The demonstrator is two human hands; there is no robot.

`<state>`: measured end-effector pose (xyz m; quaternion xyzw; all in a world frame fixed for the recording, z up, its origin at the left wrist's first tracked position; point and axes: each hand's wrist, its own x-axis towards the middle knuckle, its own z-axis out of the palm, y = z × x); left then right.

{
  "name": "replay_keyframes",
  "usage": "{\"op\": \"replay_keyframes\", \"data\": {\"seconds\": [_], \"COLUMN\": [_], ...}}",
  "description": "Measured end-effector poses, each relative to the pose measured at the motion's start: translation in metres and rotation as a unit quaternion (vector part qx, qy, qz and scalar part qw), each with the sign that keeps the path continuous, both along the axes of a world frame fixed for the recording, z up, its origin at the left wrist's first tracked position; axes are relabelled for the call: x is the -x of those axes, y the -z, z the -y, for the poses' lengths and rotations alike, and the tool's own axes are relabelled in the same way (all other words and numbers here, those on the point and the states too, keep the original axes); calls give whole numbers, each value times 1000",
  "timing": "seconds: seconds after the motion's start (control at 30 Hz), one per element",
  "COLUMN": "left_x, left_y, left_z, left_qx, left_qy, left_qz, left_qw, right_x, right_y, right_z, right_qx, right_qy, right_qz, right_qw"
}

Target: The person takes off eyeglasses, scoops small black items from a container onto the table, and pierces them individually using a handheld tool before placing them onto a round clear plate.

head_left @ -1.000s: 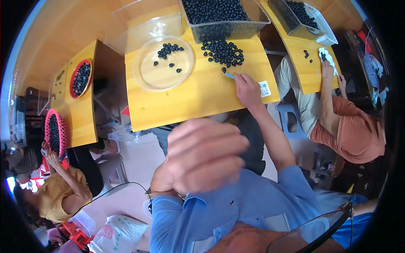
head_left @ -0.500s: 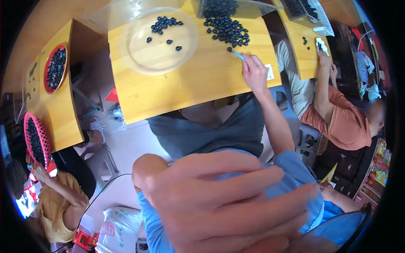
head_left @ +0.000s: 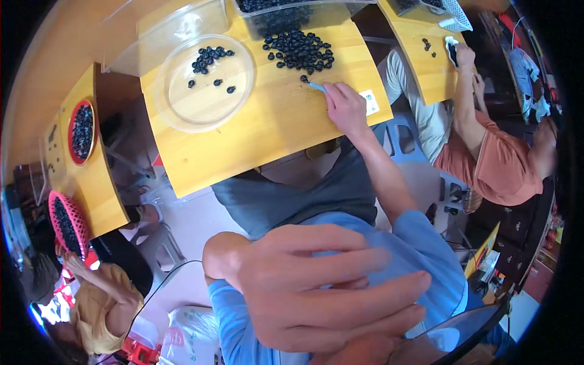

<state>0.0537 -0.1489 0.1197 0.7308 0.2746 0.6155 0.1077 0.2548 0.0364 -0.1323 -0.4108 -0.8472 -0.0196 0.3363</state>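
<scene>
My right hand point(head_left: 348, 113) rests on the yellow table, closed around a slim light-blue stick-like tool point(head_left: 317, 87). The tool's tip points at one small round black piece point(head_left: 304, 79) that lies apart from a loose pile of such pieces point(head_left: 298, 53). To the left, a round shallow clear plastic dish point(head_left: 174, 122) holds several more black pieces point(head_left: 210, 59), some bunched and some lying singly. My left hand point(head_left: 319, 283) is raised close to the camera, far from the table, its fingers stretched out and slightly blurred. Nothing shows in it.
A clear box point(head_left: 277, 23) of black pieces stands at the table's far edge, with a white card point(head_left: 368, 102) near the right edge. Co-workers sit at side tables: one in orange point(head_left: 508, 161) at right, one in yellow point(head_left: 109, 304) beside a pink basket point(head_left: 68, 222) at left.
The view has shifted, so the table sits further left. My left hand stays raised, a little lower and smaller in view. My right hand still holds the blue tool by the single black piece.
</scene>
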Motion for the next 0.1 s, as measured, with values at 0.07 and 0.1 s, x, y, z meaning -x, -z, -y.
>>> {"op": "replay_keyframes", "data": {"seconds": [0.07,0.1], "left_x": [-17,-24], "left_y": [1,-2], "left_z": [-8,-13], "left_qx": [-2,-4], "left_qy": [4,9], "left_qz": [3,-4], "left_qw": [1000,1000], "right_x": [2,7], "right_y": [-3,1], "right_z": [-4,-8], "right_qx": [6,-19], "right_qy": [-18,-41], "right_qz": [-1,-25], "right_qw": [1000,999]}}
